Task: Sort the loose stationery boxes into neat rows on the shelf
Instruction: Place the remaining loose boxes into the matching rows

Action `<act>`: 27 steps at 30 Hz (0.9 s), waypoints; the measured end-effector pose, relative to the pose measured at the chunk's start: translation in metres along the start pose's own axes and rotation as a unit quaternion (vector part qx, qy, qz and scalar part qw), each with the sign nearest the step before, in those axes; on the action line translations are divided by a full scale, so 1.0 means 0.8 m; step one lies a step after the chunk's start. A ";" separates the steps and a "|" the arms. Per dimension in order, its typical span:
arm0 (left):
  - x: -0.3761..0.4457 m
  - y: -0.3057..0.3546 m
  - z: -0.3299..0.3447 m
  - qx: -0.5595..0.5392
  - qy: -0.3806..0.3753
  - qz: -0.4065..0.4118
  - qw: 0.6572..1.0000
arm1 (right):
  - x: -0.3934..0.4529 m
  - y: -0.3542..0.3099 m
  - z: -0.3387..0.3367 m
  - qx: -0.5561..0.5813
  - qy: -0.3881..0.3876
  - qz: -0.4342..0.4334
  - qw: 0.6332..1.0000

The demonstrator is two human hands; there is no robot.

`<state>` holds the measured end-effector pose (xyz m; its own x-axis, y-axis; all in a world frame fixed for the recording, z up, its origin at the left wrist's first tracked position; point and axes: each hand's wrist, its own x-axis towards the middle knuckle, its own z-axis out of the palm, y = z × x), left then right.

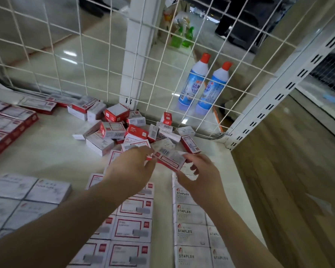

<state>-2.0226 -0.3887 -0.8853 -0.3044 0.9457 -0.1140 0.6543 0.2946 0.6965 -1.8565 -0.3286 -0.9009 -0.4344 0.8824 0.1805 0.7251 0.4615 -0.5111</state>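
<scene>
While both hands meet, left hand [132,167] and right hand [199,175] pinch one small red-and-white cardboard box [169,158]. Each grip is closed on its ends. Loose red-and-white boxes [124,130] lie just beyond the grip.

Head camera looks down, close over the shelf [46,157].

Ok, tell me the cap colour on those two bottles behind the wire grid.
Orange-red caps, clearest in the head view.

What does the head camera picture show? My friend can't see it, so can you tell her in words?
Two bare hands, left hand and right hand, hold one small red-and-white box between them above a white shelf. Behind it lies a jumbled pile of loose boxes; nearer, neat rows are laid out. Two blue bottles stand beyond a wire grid.
</scene>
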 end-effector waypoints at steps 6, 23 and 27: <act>-0.008 -0.023 -0.017 -0.073 0.015 -0.025 0.997 | -0.007 -0.029 0.016 0.028 -0.014 -0.029 0.999; -0.019 -0.055 -0.047 -0.199 0.017 -0.092 0.976 | -0.004 -0.062 0.036 0.119 -0.130 0.001 0.984; -0.025 -0.060 -0.048 -0.206 0.017 -0.077 0.975 | 0.002 -0.068 0.039 0.142 -0.141 0.019 0.980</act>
<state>-2.0745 -0.4268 -0.8890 -0.4046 0.8875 -0.2207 0.2679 0.3458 0.8993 -1.9136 -0.3551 -0.8988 -0.5698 0.8194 -0.0621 0.5828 0.3496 -0.7336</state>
